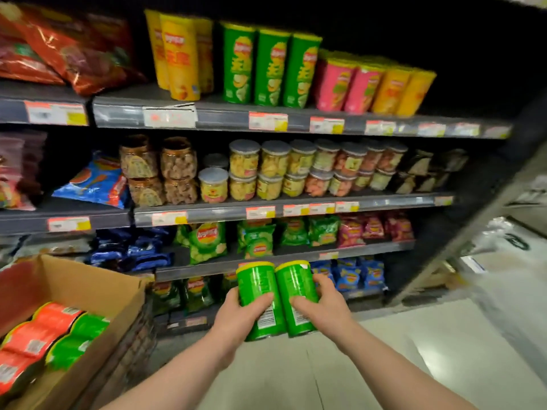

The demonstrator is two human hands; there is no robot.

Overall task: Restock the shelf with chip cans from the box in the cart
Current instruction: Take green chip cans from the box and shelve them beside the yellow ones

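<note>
Both arms reach forward: our left hand (236, 316) wraps its fingers round the left green can (257, 284), our right hand (325, 306) round the right green can (296, 281). We hold them upright and touching, in front of the lower shelf (207, 267). More cans (44, 335) lie in the box (88, 287).

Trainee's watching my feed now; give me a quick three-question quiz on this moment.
1. True or false: the left hand and right hand each grip one of the two held green cans.
2. The shelved green cans stand on: A top shelf, B bottom shelf, C floor.
3. Fill in: the box holds spare green cans and ___ cans.
Key: 1 true; 2 A; 3 red cans.
</note>
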